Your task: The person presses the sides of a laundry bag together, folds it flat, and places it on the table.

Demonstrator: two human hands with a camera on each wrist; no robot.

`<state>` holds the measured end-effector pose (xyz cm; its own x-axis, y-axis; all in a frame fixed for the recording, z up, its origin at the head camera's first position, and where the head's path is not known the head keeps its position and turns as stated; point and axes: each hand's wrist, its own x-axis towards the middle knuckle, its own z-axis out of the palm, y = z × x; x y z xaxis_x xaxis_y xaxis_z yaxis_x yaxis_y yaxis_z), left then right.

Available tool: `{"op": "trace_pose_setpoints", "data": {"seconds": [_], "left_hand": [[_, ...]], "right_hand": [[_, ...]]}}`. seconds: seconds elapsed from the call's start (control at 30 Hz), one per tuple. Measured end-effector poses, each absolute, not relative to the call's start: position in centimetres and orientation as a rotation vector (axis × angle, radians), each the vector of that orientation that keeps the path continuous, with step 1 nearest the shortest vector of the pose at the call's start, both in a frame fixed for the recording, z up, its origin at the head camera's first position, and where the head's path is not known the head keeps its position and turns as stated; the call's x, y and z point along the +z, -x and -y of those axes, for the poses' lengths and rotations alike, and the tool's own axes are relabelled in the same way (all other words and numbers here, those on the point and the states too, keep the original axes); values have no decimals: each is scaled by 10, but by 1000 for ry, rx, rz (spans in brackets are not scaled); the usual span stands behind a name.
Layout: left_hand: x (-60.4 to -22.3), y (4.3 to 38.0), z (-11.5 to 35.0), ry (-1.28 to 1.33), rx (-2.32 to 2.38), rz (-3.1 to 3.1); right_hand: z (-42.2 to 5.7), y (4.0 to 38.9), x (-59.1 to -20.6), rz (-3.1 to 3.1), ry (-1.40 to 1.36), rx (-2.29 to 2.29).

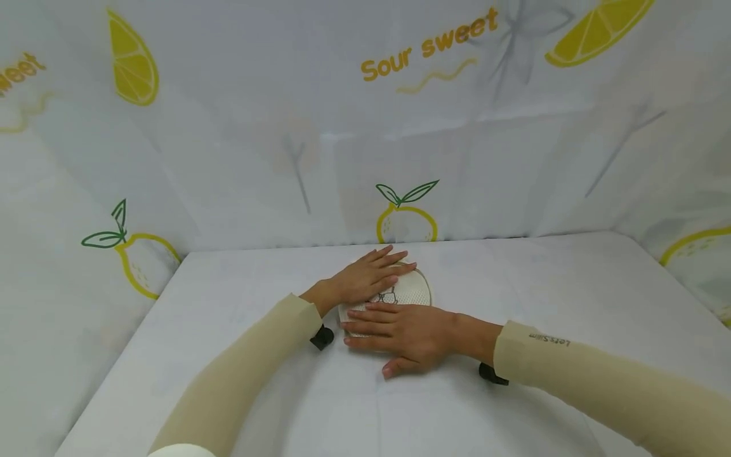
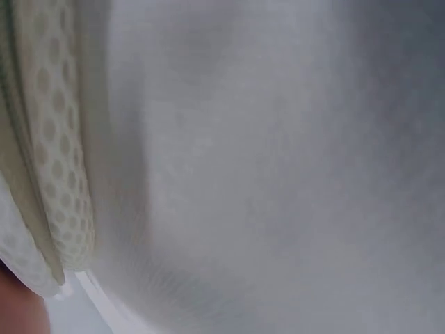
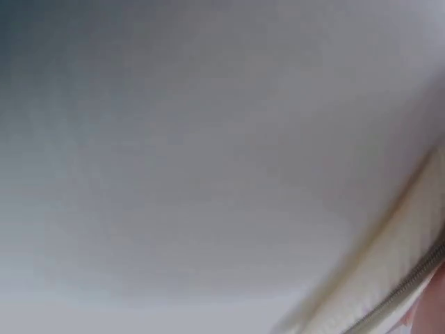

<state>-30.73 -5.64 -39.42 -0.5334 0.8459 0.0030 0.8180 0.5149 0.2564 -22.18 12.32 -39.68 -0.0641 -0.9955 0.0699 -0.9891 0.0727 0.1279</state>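
A round white mesh zip pouch (image 1: 415, 291) with a dark line drawing on its top lies on the white table. Across its far left part rests my left hand (image 1: 365, 278), fingers straight and spread a little. My right hand (image 1: 408, 333) lies over the near side, its fingers extended to the left and the thumb out toward the front. Much of the pouch is hidden beneath both hands. The left wrist view shows its honeycomb mesh side (image 2: 59, 139) close up. Along the pouch's edge in the right wrist view runs a zipper (image 3: 407, 285).
The white-covered table (image 1: 240, 285) spreads out around the pouch and meets a white backdrop cloth (image 1: 240, 190) printed with lemons behind it. Beige sleeves (image 1: 245, 374) cover both forearms, and a small black device (image 1: 322, 337) sits under each wrist.
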Motion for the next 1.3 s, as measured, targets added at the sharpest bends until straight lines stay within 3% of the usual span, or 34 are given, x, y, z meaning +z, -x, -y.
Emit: {"op": "trace_pose_setpoints", "data": {"seconds": [0.2, 0.43, 1.0, 1.3], "left_hand": [[-395, 308, 59, -1573, 583, -2631], [-394, 310, 65, -1656, 529, -2595], [-393, 309, 71, -1671, 320, -2520], [-388, 307, 70, -1650, 444, -2642]], "right_hand": [[-127, 221, -389, 2190, -1972, -171], [-139, 225, -389, 2188, -1955, -220], [-135, 226, -396, 2252, -1997, -104], [-141, 224, -395, 2276, -1945, -97]]}}
